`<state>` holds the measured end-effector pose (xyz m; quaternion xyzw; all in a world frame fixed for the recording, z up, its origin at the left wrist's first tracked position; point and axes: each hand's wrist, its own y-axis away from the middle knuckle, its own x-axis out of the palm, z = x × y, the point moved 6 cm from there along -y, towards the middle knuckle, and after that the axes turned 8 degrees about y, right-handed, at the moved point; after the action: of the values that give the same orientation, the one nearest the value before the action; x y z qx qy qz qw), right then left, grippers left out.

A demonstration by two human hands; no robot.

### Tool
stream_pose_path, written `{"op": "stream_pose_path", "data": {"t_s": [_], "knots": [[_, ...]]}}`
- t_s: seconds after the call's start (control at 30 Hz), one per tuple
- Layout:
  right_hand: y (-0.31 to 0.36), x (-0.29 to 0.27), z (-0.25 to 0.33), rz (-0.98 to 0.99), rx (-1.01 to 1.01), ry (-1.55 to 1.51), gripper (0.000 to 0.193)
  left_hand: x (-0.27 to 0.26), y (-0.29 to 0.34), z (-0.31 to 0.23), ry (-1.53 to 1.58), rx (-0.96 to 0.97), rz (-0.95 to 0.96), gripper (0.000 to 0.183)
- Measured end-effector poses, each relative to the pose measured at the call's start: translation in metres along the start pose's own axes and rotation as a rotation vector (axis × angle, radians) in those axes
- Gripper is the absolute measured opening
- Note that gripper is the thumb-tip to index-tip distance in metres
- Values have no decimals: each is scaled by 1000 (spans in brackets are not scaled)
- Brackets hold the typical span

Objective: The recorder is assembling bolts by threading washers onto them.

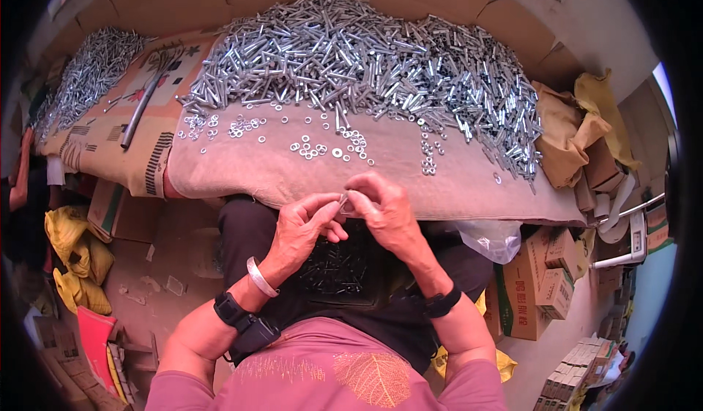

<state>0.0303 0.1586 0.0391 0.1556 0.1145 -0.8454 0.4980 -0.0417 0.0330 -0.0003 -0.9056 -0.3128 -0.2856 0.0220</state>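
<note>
Both of my hands meet just off the near edge of the cloth-covered table (242,155), above my lap. Thumb and fingertips of my left hand (304,224) pinch a small shiny metal piece (343,200); its exact kind is hidden by the fingers. My right hand (384,210) is closed at the same spot, its fingertips against that piece. Small metal washers (337,152) lie loose in several clusters on the cloth beyond my hands. Behind them rises a large heap of silvery metal bolts or sleeves (315,60). Below my hands, a dark tray (351,303) holds thin dark pieces.
A second metal heap (99,63) and a dark metal tube (143,107) lie at the left, where another person's arm (22,166) shows. Cardboard boxes (523,301) and a clear plastic bag (491,239) are at the right. Yellow sacks (77,253) lie at the left.
</note>
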Motion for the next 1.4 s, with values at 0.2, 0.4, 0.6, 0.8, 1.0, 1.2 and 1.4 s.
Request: {"op": "stream_pose_path", "data": {"t_s": [0.2, 0.4, 0.6, 0.8, 1.0, 1.2, 1.4], "knots": [[-8, 4, 12, -8, -100, 257, 19, -16, 4, 8, 70, -33, -67, 25], [-43, 8, 4, -285, -332, 676, 17, -23, 1, 4, 222, -5, -134, 23], [-67, 26, -5, -336, -439, 1068, 9, -22, -5, 6, 252, -5, -196, 22], [-52, 16, 12, -428, -505, 894, 7, -20, -16, 10, 250, 3, -225, 21], [-25, 6, -7, -257, -198, 119, 7, -5, -15, 16, 236, -44, -139, 20], [-5, 0, 6, -312, -315, 263, 8, 1, -10, 24, 314, -121, -95, 19], [2, 4, 15, -234, -601, 521, 16, -5, -11, 29, 356, -150, -111, 18]]}}
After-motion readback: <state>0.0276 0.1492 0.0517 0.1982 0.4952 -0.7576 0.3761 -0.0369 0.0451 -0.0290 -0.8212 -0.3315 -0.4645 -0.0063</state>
